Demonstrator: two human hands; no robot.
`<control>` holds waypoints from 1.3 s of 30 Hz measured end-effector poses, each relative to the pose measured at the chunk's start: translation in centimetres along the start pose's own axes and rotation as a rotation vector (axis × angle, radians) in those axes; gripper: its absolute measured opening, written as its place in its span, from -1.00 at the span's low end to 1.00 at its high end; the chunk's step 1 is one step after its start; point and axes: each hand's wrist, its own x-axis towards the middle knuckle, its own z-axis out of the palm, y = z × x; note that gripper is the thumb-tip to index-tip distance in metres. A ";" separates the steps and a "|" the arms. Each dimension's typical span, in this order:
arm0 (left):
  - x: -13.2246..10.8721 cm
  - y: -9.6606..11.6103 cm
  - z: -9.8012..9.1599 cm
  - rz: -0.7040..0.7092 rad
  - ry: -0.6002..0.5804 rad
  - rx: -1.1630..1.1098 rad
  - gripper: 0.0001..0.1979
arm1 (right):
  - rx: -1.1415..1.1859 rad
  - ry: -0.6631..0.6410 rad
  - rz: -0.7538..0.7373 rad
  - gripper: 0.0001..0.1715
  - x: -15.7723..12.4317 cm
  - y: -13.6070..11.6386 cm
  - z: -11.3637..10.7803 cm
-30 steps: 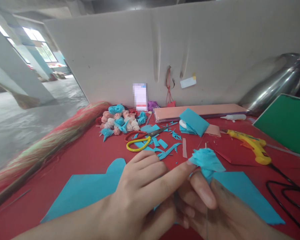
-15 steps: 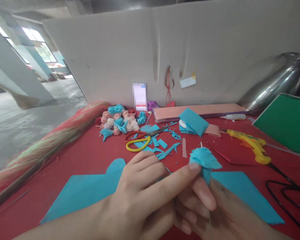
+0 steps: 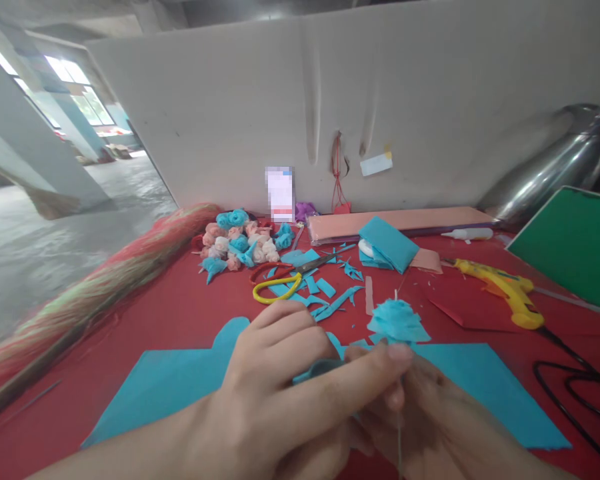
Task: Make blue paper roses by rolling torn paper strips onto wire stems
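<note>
A blue crepe paper flower (image 3: pixel 397 321) on a thin stem stands upright between my hands. My left hand (image 3: pixel 285 393) is closed, its index finger and thumb pinching just below the bloom. Partly hidden between that hand's fingers is a strip of blue paper (image 3: pixel 318 369). My right hand (image 3: pixel 445 413) closes round the flower's base from the other side; most of its fingers are covered. Below the hands the bare stem (image 3: pixel 399 433) shows. Under my wrists lies a sheet of blue crepe paper (image 3: pixel 165 387) with rounded cut edges.
Yellow-and-red-handled scissors (image 3: pixel 280 288) lie among blue scraps (image 3: pixel 325 288). Finished paper flowers (image 3: pixel 240 243) are heaped at the back left. To the right are a yellow glue gun (image 3: pixel 510 290) with a black cord (image 3: pixel 570 370), folded blue paper (image 3: pixel 389 244) and a green board (image 3: pixel 573 247).
The flower has turned more upright and shifted slightly left. My left fingertips have moved from the bloom's side down to its base.
</note>
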 end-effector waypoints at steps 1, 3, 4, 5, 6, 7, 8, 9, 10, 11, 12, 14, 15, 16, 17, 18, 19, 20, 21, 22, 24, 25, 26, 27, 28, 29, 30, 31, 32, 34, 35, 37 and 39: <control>0.0 0.1 -0.1 0.002 -0.015 0.011 -0.61 | 0.036 0.010 0.006 -0.69 0.0 0.1 0.1; -0.1 0.2 -0.2 -0.002 -0.038 0.030 -0.64 | 0.132 0.018 0.022 -0.73 0.1 0.4 0.1; -0.1 0.3 -0.2 -0.001 -0.046 0.035 -0.64 | 0.141 0.030 0.010 -0.73 0.1 0.5 0.1; 0.0 0.3 -0.1 0.000 -0.052 0.037 -0.63 | 0.139 0.044 -0.004 -0.73 0.2 0.6 0.1; 0.0 0.3 -0.1 0.001 -0.056 0.036 -0.61 | 0.135 0.061 -0.011 -0.73 0.3 0.7 0.0; 0.0 0.3 -0.1 0.000 -0.055 0.032 -0.59 | 0.125 0.078 -0.017 -0.73 0.3 0.8 -0.1; 0.0 0.3 0.0 -0.007 -0.054 0.027 -0.56 | 0.113 0.094 -0.019 -0.75 0.4 0.8 -0.3; 0.0 0.3 0.0 -0.017 -0.055 0.027 -0.55 | 0.099 0.108 -0.021 -0.78 0.4 1.0 -0.4; 0.0 0.3 0.1 -0.022 -0.049 0.028 -0.54 | 0.087 0.119 -0.022 -0.81 0.4 1.1 -0.7; 0.0 0.3 0.2 -0.025 -0.045 0.035 -0.54 | 0.078 0.127 -0.030 -0.83 0.4 1.2 -0.9; 0.0 0.3 0.3 -0.025 -0.045 0.041 -0.54 | 0.068 0.130 -0.039 -0.84 0.4 1.3 -1.2; -0.1 0.4 0.4 -0.018 -0.038 0.048 -0.53 | 0.049 0.124 -0.058 -0.84 0.4 1.5 -1.5; -0.1 0.4 0.4 -0.017 -0.032 0.044 -0.52 | 0.041 0.120 -0.069 -0.83 0.4 1.6 -1.6; -0.1 0.4 0.5 -0.018 -0.021 0.041 -0.52 | 0.037 0.110 -0.080 -0.83 0.4 1.6 -1.7; -0.1 0.4 0.5 -0.022 -0.013 0.037 -0.51 | 0.036 0.110 -0.081 -0.84 0.5 1.6 -1.7; -0.1 0.4 0.4 -0.022 -0.004 0.032 -0.52 | 0.039 0.109 -0.076 -0.83 0.5 1.6 -1.6; -0.1 0.5 0.4 -0.026 -0.003 0.032 -0.52 | 0.045 0.112 -0.075 -0.83 0.5 1.5 -1.5; -0.2 0.5 0.4 -0.038 -0.005 0.036 -0.52 | 0.050 0.115 -0.076 -0.83 0.5 1.4 -1.4; -0.2 0.5 0.4 -0.046 -0.004 0.040 -0.52 | 0.050 0.118 -0.077 -0.83 0.5 1.3 -1.2; -0.2 0.6 0.4 -0.051 -0.001 0.048 -0.52 | 0.048 0.120 -0.079 -0.82 0.5 1.2 -1.1; -0.2 0.7 0.4 -0.064 0.005 0.062 -0.52 | 0.041 0.115 -0.092 -0.80 0.5 1.0 -0.8; -0.1 0.7 0.4 -0.069 0.007 0.065 -0.52 | 0.036 0.113 -0.100 -0.80 0.5 0.9 -0.7; -0.1 0.8 0.4 -0.079 0.007 0.063 -0.51 | 0.028 0.105 -0.113 -0.79 0.5 0.8 -0.6; 0.1 0.8 0.3 -0.092 0.006 0.053 -0.49 | 0.016 0.104 -0.131 -0.77 0.5 0.7 -0.6; 0.2 0.8 0.2 -0.099 0.018 0.036 -0.48 | -0.006 0.110 -0.150 -0.76 0.5 0.6 -0.6; 0.3 0.7 0.1 -0.102 0.033 0.012 -0.47 | -0.042 0.122 -0.172 -0.75 0.5 0.5 -0.7; 0.4 0.7 0.0 -0.105 0.046 -0.023 -0.48 | -0.092 0.140 -0.196 -0.74 0.4 0.5 -0.8; 0.4 0.5 -0.2 -0.105 0.055 -0.057 -0.51 | -0.154 0.163 -0.222 -0.73 0.4 0.4 -0.9; 0.5 0.4 -0.3 -0.098 0.058 -0.089 -0.55 | -0.221 0.181 -0.249 -0.73 0.4 0.4 -1.0; 0.5 0.0 -0.5 -0.086 0.065 -0.120 -0.65 | -0.358 0.215 -0.302 -0.72 0.5 0.2 -1.1; 0.5 -0.2 -0.5 -0.088 0.078 -0.121 -0.69 | -0.427 0.226 -0.329 -0.72 0.5 0.0 -1.2; 0.7 -0.4 -0.3 -0.138 0.099 -0.116 -0.70 | -0.570 0.224 -0.386 -0.72 0.6 -0.4 -1.1; 0.8 -0.5 0.0 -0.238 0.096 -0.153 -0.70 | -0.715 0.214 -0.469 -0.74 0.6 -0.7 -1.0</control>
